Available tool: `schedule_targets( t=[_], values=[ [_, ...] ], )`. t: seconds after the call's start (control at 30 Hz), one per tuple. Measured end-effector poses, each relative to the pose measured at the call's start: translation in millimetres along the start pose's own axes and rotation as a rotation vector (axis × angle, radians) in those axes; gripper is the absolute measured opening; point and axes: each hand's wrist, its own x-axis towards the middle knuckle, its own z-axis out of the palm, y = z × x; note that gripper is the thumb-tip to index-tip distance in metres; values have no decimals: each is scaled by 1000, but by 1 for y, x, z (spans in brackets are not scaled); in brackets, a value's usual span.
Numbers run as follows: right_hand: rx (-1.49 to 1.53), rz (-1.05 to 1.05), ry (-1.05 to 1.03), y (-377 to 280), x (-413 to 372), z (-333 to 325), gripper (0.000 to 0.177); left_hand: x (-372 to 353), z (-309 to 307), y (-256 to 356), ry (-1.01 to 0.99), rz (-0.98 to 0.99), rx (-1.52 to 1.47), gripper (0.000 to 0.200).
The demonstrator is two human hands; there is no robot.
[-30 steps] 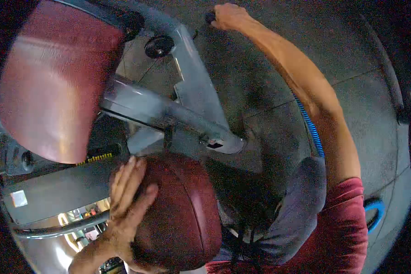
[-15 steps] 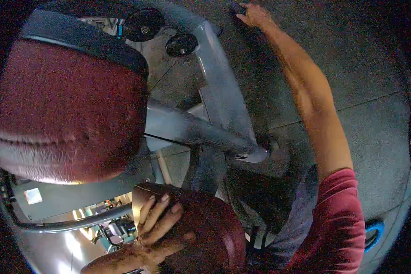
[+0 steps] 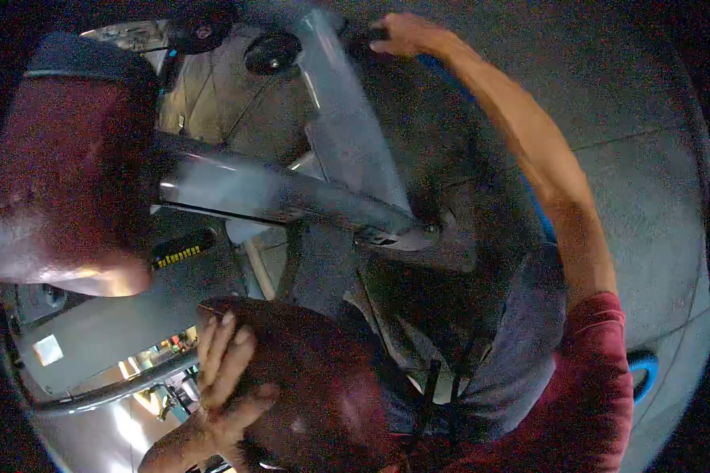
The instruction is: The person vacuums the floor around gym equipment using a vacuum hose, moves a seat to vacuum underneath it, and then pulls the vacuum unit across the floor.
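My left hand [image 3: 229, 370] lies with fingers spread on a rounded maroon padded cushion [image 3: 308, 370] at the bottom. My right arm reaches up along the right side, and at the top my right hand [image 3: 410, 35] is closed around a dark handle-like object [image 3: 376, 35]. Its exact kind is lost in shadow. A second maroon pad [image 3: 71, 173] stands at the left. Between the pads and my right arm runs the grey metal frame [image 3: 355, 118] of an exercise machine, close to my right hand at its upper end.
Black round discs [image 3: 272, 54] sit on the upper frame. A grey tube [image 3: 118, 394] curves at lower left. Under the frame spreads dark tiled floor [image 3: 639, 189]. A blue curved strip [image 3: 546, 221] shows behind my right arm, and a blue ring [image 3: 644, 377] at lower right.
The view has shifted, so the pads and frame appear further left. My right hand appears lower and further left, still closed. The left hand stays on the cushion.
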Motion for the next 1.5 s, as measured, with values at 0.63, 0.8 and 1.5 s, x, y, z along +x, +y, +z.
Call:
schedule_targets(
  t=[0.63,0.8,1.5],
  values=[
    [193,23,-574,-59,-202,-61,58,0,5,-19,97,2,116,36],
    [347,-55,-684,-53,-241,-68,57,9,3,-11,102,38,86,43],
    [69,502,189,52,-241,-177,58,5,4,-14,87,54,161,32]
  ],
)
